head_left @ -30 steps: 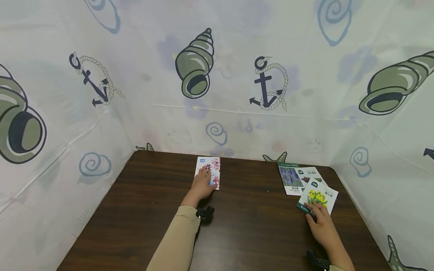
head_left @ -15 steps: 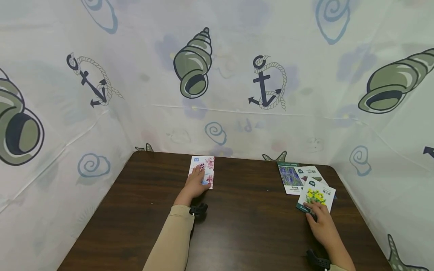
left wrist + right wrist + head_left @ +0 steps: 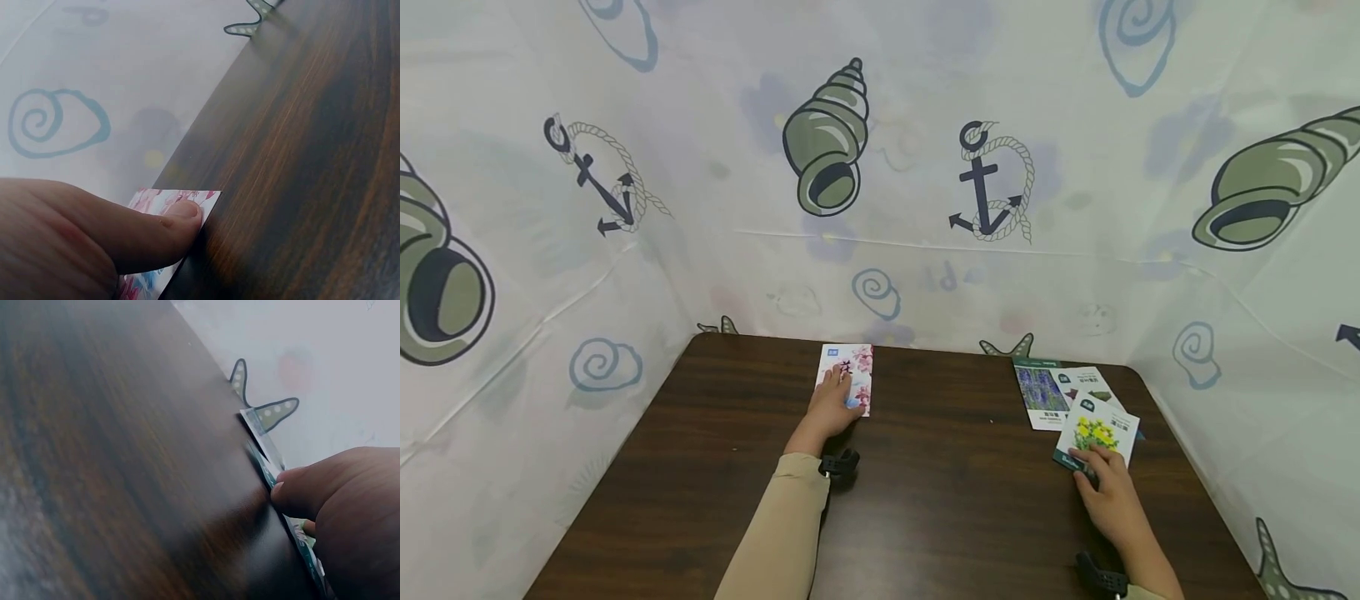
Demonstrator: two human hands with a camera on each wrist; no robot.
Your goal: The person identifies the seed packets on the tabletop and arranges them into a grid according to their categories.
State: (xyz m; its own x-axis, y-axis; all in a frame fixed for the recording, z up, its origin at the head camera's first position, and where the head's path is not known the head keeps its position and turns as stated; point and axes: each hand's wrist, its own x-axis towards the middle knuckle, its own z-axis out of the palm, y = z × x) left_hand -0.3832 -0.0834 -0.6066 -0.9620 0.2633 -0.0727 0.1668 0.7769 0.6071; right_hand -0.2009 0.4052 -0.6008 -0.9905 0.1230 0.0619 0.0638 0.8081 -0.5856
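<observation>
Near the far edge of the table, my left hand (image 3: 826, 410) rests on a tall white packet printed with pink blossoms (image 3: 862, 362), its fingers extended over the face. In the left wrist view the thumb (image 3: 178, 228) lies across that packet's top. On the right, my right hand (image 3: 1111, 492) pinches the lower edge of a white seed packet with yellow flowers (image 3: 1097, 429), fingers on its face and thumb at the edge. Behind this one lie a lavender-picture packet (image 3: 1040, 392) and another white packet (image 3: 1088, 380), partly covered.
The dark wooden table (image 3: 940, 500) has rounded far corners. A pale cloth backdrop (image 3: 917, 192) with printed shells and anchors stands along its far side and both flanks. Black wrist straps with cameras (image 3: 838, 463) sit on both wrists.
My left hand slid a little to the left together with the blossom packet, then stopped. The right hand and the yellow-flower packet shifted only very slightly.
</observation>
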